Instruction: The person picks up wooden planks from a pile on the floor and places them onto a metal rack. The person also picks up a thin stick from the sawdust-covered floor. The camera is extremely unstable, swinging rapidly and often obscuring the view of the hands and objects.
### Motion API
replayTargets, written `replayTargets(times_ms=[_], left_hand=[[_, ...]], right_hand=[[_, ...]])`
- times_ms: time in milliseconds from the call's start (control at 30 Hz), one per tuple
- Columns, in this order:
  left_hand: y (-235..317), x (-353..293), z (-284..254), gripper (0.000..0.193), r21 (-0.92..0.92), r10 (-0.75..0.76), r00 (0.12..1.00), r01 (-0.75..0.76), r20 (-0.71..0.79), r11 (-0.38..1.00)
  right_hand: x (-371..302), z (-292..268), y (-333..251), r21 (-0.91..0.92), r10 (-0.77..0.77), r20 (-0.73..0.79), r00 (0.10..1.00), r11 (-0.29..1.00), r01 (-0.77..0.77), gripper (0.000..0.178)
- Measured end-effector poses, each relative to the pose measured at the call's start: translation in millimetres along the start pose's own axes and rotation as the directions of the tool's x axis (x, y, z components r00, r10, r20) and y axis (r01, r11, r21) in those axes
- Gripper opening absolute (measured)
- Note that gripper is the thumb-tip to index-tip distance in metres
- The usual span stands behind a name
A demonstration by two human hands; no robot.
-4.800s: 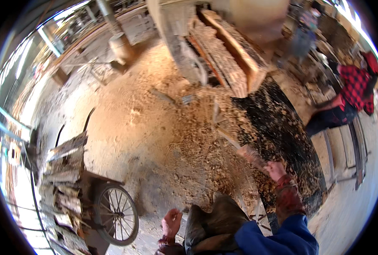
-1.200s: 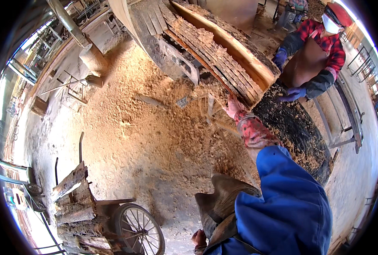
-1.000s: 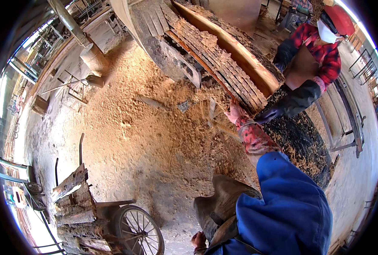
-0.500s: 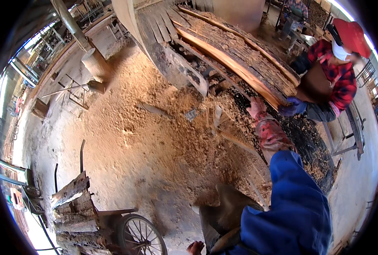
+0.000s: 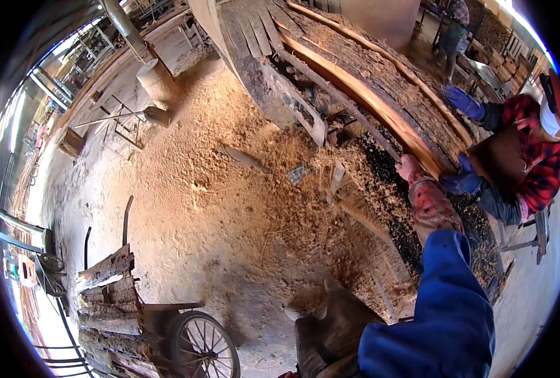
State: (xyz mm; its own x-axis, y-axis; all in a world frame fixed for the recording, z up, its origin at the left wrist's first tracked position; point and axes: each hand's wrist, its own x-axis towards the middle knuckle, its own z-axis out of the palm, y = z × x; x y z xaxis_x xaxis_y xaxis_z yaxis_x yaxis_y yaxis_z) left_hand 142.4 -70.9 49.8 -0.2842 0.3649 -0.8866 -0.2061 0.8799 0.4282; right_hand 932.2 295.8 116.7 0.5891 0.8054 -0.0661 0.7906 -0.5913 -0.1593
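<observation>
My right hand [image 5: 409, 169], in a pink- and red-stained glove or cuff below a blue sleeve, is closed around the near end of a long thin wood strip [image 5: 349, 108]. The strip runs away up and left along the edge of the bench. Beside it lies a slab with a bright orange-brown cut edge [image 5: 371, 104], and behind that a wide bark-covered board [image 5: 380, 82]. Only a sliver of my left hand [image 5: 288, 375] shows at the lower edge; its fingers are cut off.
A co-worker in a red checked shirt [image 5: 541, 183] stands at the right, one purple-gloved hand [image 5: 462, 179] by the slab's end, the other [image 5: 465, 102] raised. Sawdust [image 5: 192, 170] covers the floor. A wheeled cart [image 5: 204, 346] with bark slabs [image 5: 107, 315] stands lower left; a log post [image 5: 157, 82] upper left.
My right hand has closed around the thin strip's end, where its fingers were spread before. The co-worker has shifted right and lifted one gloved hand off. The view has swung slightly.
</observation>
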Motion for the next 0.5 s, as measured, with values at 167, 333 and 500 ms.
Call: replayTargets(times_ms=[167, 333, 500], left_hand=[[-39.4, 33.0, -21.0, 0.021, -0.155, -0.002, 0.979, 0.035, 0.206, 0.987], [14.7, 6.5, 24.2, 0.02, -0.154, -0.013, 1.0, 0.016, 0.018, 0.988], [0.8, 39.5, -8.8, 0.023, -0.236, 0.062, 0.987, -0.026, 0.149, 0.971]], right_hand=[[-53.8, -52.2, -87.5, 0.134, -0.264, 0.112, 0.958, 0.959, 0.248, 0.021], [-103.6, -74.5, -136.6, 0.262, -0.194, 0.21, 0.958, 0.956, 0.136, 0.029], [-136.3, -65.7, -158.9, 0.351, -0.312, 0.002, 0.95, 0.89, 0.292, 0.032]])
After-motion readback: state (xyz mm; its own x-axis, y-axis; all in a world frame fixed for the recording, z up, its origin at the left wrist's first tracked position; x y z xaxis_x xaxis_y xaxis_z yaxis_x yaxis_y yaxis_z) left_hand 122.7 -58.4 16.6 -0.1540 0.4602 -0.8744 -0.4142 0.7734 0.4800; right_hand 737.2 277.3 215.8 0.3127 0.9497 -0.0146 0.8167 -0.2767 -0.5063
